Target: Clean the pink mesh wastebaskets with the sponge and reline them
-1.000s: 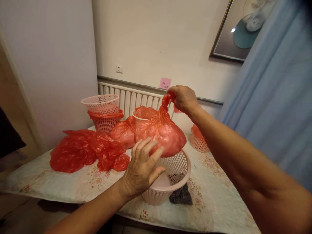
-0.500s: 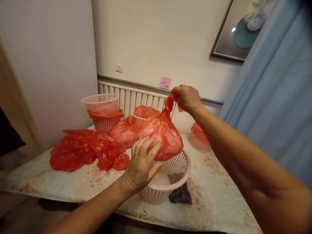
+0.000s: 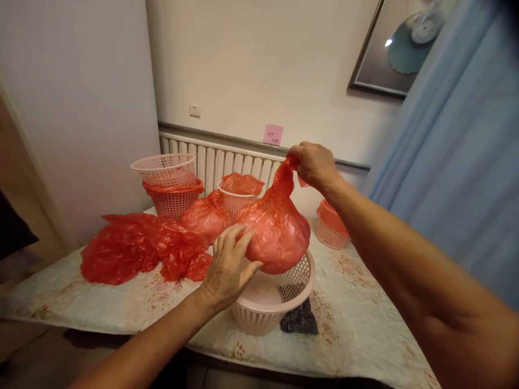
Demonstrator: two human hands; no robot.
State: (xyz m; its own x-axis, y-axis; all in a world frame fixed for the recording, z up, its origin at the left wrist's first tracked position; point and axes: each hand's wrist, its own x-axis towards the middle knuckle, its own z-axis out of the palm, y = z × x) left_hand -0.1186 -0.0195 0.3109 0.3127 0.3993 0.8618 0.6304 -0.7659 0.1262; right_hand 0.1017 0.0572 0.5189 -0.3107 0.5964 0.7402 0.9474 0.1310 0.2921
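A full red plastic bag (image 3: pixel 279 232) hangs by its gathered, twisted neck from my right hand (image 3: pixel 314 162), whose fingers are closed round it. Beneath the bag stands a pale pink plastic basket (image 3: pixel 263 319) with perforated walls; part of its inside is hidden by the bag. My left hand (image 3: pixel 229 267) is open at the bag's left side, fingers spread, over the basket's left rim. Whether its fingertips touch the bag I cannot tell. What fills the bag shows only as a pinkish bulk through the plastic.
Crumpled red bags (image 3: pixel 121 248) lie left on the flowered tablecloth (image 3: pixel 141 313). Behind them are stacked baskets (image 3: pixel 172 202), another filled red bag (image 3: pixel 206 216) and a bag-lined basket (image 3: pixel 237 202). A small basket (image 3: pixel 332 235) stands right. Something dark (image 3: pixel 300 319) lies by the front basket.
The bag's bulk has swung slightly right and down, and its neck looks less tightly twisted. My left hand has shifted a little left. The view has moved slightly.
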